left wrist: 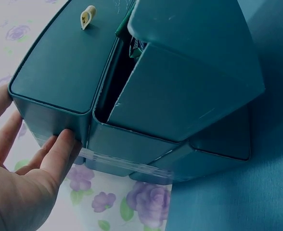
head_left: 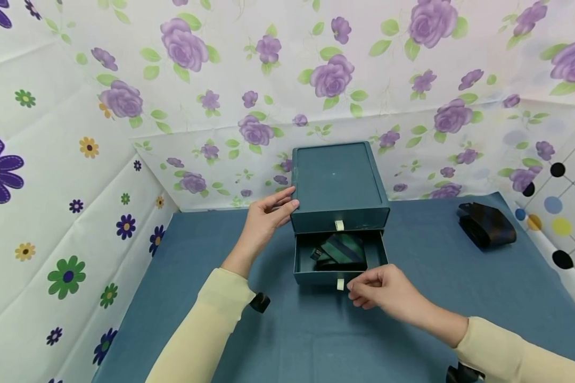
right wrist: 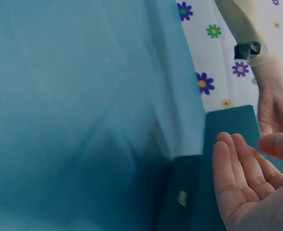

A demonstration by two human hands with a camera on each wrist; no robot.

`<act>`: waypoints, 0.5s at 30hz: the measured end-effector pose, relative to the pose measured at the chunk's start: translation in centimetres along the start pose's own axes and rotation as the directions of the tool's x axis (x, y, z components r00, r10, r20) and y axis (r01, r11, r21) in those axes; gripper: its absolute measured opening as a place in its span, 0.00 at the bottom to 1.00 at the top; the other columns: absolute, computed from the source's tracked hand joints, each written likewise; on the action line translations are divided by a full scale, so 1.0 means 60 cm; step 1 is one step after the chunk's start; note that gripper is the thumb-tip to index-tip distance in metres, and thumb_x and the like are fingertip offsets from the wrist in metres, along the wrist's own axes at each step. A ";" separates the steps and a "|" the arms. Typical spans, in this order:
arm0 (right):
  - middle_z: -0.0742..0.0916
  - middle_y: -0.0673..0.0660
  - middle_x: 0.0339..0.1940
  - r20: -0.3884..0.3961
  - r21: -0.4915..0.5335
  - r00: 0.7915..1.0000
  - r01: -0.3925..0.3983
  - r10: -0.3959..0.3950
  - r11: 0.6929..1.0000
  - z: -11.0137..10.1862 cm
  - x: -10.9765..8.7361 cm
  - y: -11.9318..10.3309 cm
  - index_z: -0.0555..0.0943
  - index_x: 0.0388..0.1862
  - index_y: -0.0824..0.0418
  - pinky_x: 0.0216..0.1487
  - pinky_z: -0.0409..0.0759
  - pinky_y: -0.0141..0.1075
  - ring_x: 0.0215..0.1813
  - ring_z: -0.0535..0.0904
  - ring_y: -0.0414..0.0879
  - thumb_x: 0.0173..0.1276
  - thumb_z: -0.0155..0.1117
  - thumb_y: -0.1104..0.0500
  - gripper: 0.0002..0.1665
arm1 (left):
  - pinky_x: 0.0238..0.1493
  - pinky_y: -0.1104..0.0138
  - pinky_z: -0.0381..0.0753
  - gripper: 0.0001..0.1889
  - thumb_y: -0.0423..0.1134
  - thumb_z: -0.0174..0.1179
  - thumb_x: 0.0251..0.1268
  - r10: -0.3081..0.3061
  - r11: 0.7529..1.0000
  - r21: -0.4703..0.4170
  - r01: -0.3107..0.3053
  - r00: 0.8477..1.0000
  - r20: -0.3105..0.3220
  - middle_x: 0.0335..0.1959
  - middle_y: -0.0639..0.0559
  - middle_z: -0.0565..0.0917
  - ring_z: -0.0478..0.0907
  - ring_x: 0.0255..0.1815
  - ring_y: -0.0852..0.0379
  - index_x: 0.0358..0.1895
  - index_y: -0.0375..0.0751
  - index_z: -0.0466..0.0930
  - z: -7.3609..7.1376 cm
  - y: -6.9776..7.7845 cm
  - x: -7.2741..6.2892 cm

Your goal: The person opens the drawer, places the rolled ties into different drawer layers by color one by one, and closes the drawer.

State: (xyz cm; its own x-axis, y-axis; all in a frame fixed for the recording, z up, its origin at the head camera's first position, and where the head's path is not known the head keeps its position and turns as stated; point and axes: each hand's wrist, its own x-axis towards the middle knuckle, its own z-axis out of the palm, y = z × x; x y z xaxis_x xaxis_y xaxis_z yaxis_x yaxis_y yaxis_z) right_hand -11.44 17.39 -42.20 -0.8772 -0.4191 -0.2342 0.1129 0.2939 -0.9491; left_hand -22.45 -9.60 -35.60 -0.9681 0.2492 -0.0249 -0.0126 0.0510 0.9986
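Note:
A dark teal drawer box stands on the table, cream ribbon tabs on its drawer fronts. Below the shut top drawer, one drawer is pulled out. A folded green and navy striped necktie lies inside it. My left hand rests against the box's left side, its fingertips on the side wall in the left wrist view. Just right of the open drawer's ribbon tab is my right hand. Its palm and extended fingers appear in the right wrist view, holding nothing.
A dark rolled necktie lies on the blue tablecloth at the right. Behind the box rises a wall covering with purple roses. Another lower drawer is shut beneath the open one.

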 end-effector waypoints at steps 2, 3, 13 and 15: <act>0.88 0.58 0.37 0.022 0.029 0.999 -0.034 0.034 0.999 0.005 0.000 0.006 0.84 0.46 0.64 0.40 0.85 0.42 0.40 0.85 0.54 0.67 0.60 0.50 0.19 | 0.61 0.57 0.74 0.25 0.46 0.62 0.62 -0.001 1.000 0.003 0.001 1.000 -0.001 0.64 0.48 0.71 0.74 0.61 0.54 0.63 0.53 0.73 0.000 -0.001 0.000; 0.88 0.58 0.37 0.029 0.047 0.998 -0.054 0.052 0.997 0.007 0.000 0.009 0.84 0.46 0.64 0.40 0.85 0.43 0.40 0.86 0.53 0.67 0.60 0.50 0.20 | 0.61 0.57 0.74 0.25 0.46 0.62 0.62 0.000 1.000 0.003 0.000 1.000 -0.001 0.64 0.49 0.71 0.74 0.61 0.54 0.63 0.53 0.73 0.000 -0.001 0.000; 0.86 0.60 0.45 -0.004 0.151 0.995 -0.096 0.098 0.984 0.023 0.013 0.022 0.79 0.54 0.68 0.44 0.84 0.41 0.43 0.85 0.52 0.68 0.58 0.48 0.27 | 0.60 0.57 0.75 0.24 0.46 0.62 0.61 -0.001 1.000 -0.006 0.001 1.000 -0.003 0.63 0.51 0.73 0.74 0.61 0.55 0.63 0.54 0.74 0.000 -0.003 0.001; 0.86 0.61 0.47 -0.008 0.169 0.996 -0.091 0.093 0.981 0.026 0.014 0.023 0.78 0.55 0.69 0.45 0.84 0.42 0.44 0.85 0.52 0.68 0.58 0.49 0.27 | 0.60 0.57 0.75 0.24 0.46 0.62 0.62 0.001 1.000 -0.008 -0.001 1.000 -0.002 0.63 0.51 0.73 0.74 0.61 0.55 0.63 0.54 0.74 0.000 -0.003 0.001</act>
State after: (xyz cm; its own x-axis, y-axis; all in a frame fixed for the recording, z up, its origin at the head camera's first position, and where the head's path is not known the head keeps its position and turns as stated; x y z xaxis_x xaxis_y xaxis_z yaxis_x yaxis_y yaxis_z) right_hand -11.27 16.11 -44.01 -0.8664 -0.3833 -0.3200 0.2692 0.1812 -0.9459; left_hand -22.50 -9.61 -35.79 -0.9686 0.2476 -0.0238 -0.0136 0.0428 0.9990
